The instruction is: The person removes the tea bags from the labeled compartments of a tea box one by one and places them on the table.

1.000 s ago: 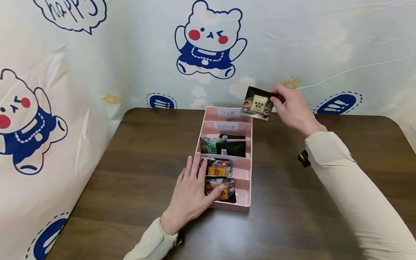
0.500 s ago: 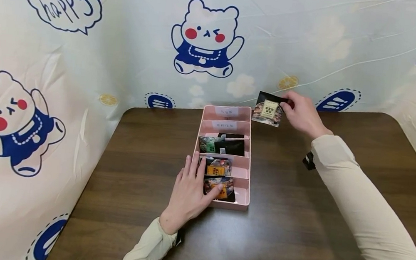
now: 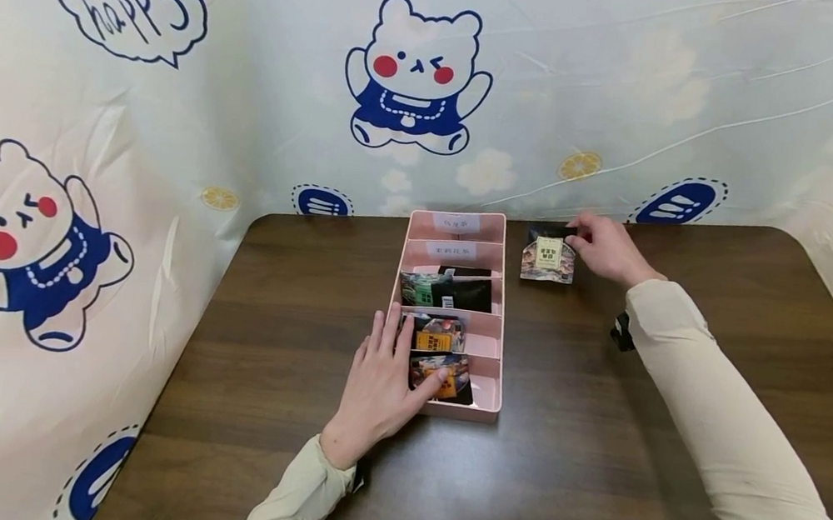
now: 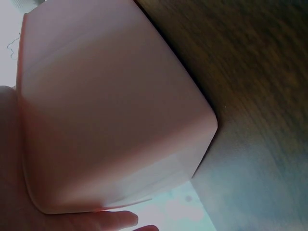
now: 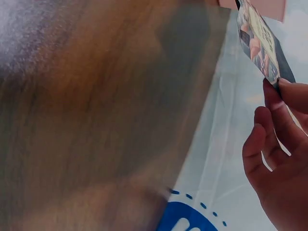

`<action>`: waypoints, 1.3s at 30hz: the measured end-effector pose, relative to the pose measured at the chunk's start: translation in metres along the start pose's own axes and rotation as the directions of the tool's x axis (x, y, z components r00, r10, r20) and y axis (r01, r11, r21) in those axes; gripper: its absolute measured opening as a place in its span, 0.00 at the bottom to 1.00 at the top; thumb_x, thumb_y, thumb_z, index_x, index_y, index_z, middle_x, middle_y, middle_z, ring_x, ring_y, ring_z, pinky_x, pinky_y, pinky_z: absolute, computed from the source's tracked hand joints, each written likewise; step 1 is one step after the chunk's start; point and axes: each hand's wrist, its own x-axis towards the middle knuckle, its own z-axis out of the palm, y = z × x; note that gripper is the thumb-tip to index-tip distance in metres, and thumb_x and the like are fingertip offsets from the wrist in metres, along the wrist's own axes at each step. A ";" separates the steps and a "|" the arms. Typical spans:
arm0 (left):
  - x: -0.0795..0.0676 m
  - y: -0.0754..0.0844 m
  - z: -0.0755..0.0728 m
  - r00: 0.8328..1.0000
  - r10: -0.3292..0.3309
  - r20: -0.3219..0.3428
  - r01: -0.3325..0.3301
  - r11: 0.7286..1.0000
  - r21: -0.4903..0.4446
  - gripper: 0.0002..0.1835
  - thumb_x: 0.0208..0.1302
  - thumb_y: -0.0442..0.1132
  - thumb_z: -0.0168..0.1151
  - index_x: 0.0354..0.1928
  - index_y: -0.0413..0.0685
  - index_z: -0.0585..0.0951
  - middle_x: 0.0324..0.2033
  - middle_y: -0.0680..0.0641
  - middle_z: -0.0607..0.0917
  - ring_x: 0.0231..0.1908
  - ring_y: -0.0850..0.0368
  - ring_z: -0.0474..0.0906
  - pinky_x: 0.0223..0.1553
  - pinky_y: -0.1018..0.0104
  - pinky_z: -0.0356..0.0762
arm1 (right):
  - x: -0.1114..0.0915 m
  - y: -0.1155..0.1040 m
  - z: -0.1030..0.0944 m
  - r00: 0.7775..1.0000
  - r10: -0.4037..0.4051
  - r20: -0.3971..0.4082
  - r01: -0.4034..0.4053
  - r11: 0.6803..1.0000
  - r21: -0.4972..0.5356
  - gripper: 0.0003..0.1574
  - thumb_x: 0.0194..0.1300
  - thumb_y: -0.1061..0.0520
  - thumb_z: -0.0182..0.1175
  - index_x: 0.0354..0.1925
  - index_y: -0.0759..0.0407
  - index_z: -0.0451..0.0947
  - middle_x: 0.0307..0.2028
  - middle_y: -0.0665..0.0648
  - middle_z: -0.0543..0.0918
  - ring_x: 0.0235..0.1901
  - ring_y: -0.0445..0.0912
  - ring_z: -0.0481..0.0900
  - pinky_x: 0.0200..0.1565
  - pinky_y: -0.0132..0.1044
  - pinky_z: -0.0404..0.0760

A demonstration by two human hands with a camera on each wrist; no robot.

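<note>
Between its thumb and fingertips my right hand pinches the upper right corner of a tea sachet. The sachet is black with a cream label and sits over the table, right of the box's far end. The right wrist view shows the sachet tilted, nearly edge-on. My left hand rests on the near left corner of a long pink compartment box, fingers straight along its left wall. Its thumb lies over an orange-labelled sachet. In the left wrist view the box's outer wall fills most of the picture.
Another orange-labelled sachet lies in the second compartment. The middle one holds a green sachet and a black sachet. White paper labels mark the far dividers. A printed cloth hangs behind the brown wooden table.
The right hand has carried the sachet from above the box's far right corner rightward, then down toward the table. The left hand stays in place on the box.
</note>
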 end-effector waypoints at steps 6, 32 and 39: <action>0.000 0.001 0.001 1.000 0.003 0.007 -0.003 1.000 -0.001 0.47 0.54 0.74 0.35 0.67 0.49 0.56 0.70 0.46 0.46 0.68 0.44 0.44 0.58 0.43 0.59 | 0.005 0.006 0.012 0.998 0.042 0.051 -0.042 0.999 0.010 0.15 0.63 0.57 0.52 0.45 0.65 0.73 0.34 0.62 0.80 0.32 0.52 0.75 0.37 0.45 0.70; 0.000 0.000 0.001 1.000 0.009 -0.019 -0.009 1.000 0.011 0.47 0.54 0.73 0.36 0.67 0.47 0.57 0.70 0.46 0.47 0.68 0.43 0.45 0.56 0.44 0.61 | 0.018 0.010 0.023 0.967 0.164 0.196 -0.142 0.982 -0.121 0.20 0.63 0.56 0.50 0.49 0.68 0.69 0.40 0.66 0.75 0.37 0.55 0.72 0.40 0.49 0.70; 0.000 0.000 -0.001 1.000 0.011 -0.015 -0.011 1.000 0.009 0.46 0.54 0.73 0.35 0.67 0.47 0.57 0.70 0.45 0.47 0.68 0.43 0.45 0.56 0.44 0.61 | 0.017 0.007 0.026 0.961 0.185 0.206 -0.160 0.978 -0.135 0.23 0.64 0.56 0.49 0.54 0.68 0.67 0.44 0.68 0.74 0.41 0.57 0.73 0.42 0.53 0.71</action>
